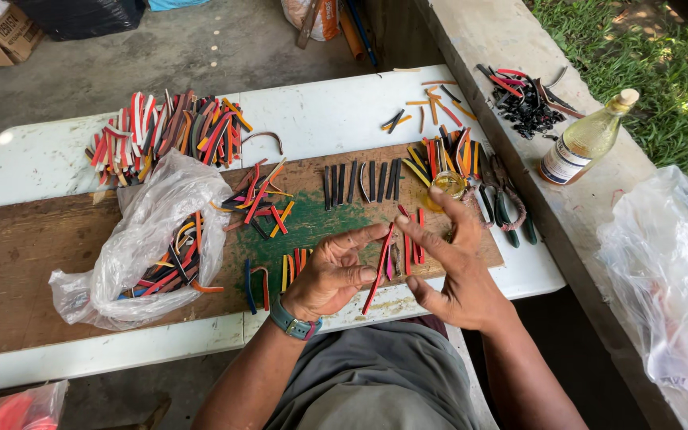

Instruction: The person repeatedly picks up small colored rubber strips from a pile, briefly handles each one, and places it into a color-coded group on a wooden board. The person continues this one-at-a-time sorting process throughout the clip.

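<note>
Red strip (379,271), long and thin, held between both hands at the near edge of the table, slanting from upper right down to lower left. Noted largest to smallest.

White table (320,119) fills most of the view, with a worn wooden board (25,255) laid across it (green paint stain near its middle). A concrete ledge (471,32) runs along the right side.

Clear plastic bag (153,231) lies on the board at left, open, with coloured strips inside. A loose pile of strips (169,127) sits far left on the table.

Left hand (332,275), watch band at the wrist, fingers closed lightly on the strip's lower half. Right hand (451,267) pinches the upper end between thumb and forefinger, other fingers spread apart.

Glass bottle (587,139) of pale liquid rests tilted on the ledge. Green-handled pliers (507,211) lie just right of the right hand. A row of dark strips (360,181) lies side by side far of the hands. Small jar (447,185) sits near the pliers.
</note>
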